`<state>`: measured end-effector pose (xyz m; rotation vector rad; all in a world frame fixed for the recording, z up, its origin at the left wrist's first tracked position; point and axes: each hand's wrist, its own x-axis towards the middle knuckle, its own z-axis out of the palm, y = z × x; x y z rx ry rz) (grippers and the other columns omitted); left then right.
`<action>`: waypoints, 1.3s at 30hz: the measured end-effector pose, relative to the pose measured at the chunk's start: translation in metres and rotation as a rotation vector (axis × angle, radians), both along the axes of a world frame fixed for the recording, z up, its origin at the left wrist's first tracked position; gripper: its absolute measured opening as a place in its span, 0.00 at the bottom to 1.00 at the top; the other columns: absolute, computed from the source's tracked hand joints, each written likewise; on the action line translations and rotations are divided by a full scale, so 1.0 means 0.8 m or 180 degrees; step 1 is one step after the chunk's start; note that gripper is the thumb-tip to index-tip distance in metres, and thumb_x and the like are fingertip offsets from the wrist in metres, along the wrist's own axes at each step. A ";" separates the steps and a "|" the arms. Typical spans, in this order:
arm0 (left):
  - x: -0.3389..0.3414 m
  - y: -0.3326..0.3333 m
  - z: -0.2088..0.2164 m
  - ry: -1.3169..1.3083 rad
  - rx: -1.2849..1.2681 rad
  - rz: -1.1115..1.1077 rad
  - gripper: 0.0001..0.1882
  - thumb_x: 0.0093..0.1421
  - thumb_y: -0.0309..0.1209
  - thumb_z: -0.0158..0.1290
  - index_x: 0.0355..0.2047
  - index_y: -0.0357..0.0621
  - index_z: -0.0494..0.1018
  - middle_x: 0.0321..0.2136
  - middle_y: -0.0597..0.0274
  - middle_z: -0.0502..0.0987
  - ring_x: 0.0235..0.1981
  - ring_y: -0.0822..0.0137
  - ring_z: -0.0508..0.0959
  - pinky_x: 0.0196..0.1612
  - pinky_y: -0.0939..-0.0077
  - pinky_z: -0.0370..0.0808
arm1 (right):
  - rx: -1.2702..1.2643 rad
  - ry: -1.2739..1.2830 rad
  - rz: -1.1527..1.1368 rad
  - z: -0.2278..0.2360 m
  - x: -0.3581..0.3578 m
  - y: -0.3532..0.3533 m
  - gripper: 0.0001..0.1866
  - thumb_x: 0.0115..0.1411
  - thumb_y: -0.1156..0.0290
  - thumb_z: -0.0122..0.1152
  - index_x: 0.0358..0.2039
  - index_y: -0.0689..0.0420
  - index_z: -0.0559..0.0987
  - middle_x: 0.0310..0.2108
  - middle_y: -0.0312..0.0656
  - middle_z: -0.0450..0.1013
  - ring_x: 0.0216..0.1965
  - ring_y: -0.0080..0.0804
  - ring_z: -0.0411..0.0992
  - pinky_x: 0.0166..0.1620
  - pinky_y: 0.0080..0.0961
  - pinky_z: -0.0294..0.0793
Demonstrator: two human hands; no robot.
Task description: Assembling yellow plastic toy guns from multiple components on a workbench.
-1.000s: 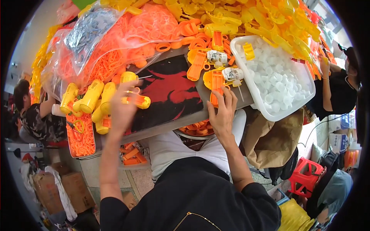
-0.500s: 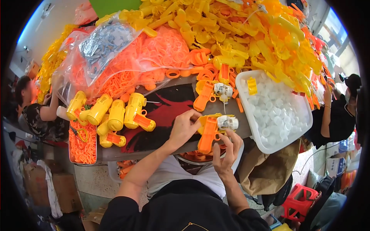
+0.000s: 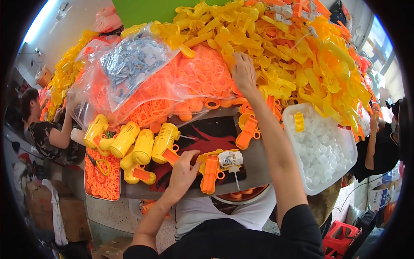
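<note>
Head view, the only one. Half-built yellow-and-orange piece lies on the near part of the table, in front of the person. Its orange handle runs near to far, near end a touch to the left. White mechanism sits at the far right end of the piece; a thin pale rod juts from it toward the near side.

Left hand is clearly the nearer one: just left of the piece, thumb and forefinger at the left edge of its yellow shell, fingers bent. Contact looks likely there; whether they pinch or merely steady it, cannot tell. From these fingers the handle lies directly right, the mechanism farther right, so the handle stands crosswise to their line of approach.

Right hand is well apart, arm stretched to the far side, over the near left edge of the heap of yellow shells. Fingers point far, mostly hidden by the back of the hand; cannot tell whether they grip a shell. The piece lies near and slightly left of this hand, with a second half-built piece between the two.

Around: yellow housings in a cluster left of the left hand; scissors on small orange rings farther left; white tub of translucent caps right of the right forearm.
</note>
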<state>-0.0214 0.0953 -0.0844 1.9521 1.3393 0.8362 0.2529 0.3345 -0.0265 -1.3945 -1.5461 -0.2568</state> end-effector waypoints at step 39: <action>0.046 0.014 0.062 0.1384 0.1017 -0.1722 0.34 0.57 0.39 0.63 0.61 0.39 0.67 0.57 0.51 0.70 0.58 0.50 0.72 0.60 0.61 0.70 | -0.1455 0.1597 0.1303 -0.130 -0.014 -0.384 0.27 0.56 0.87 0.57 0.58 0.60 0.72 0.49 0.44 0.75 0.46 0.32 0.75 0.52 0.28 0.75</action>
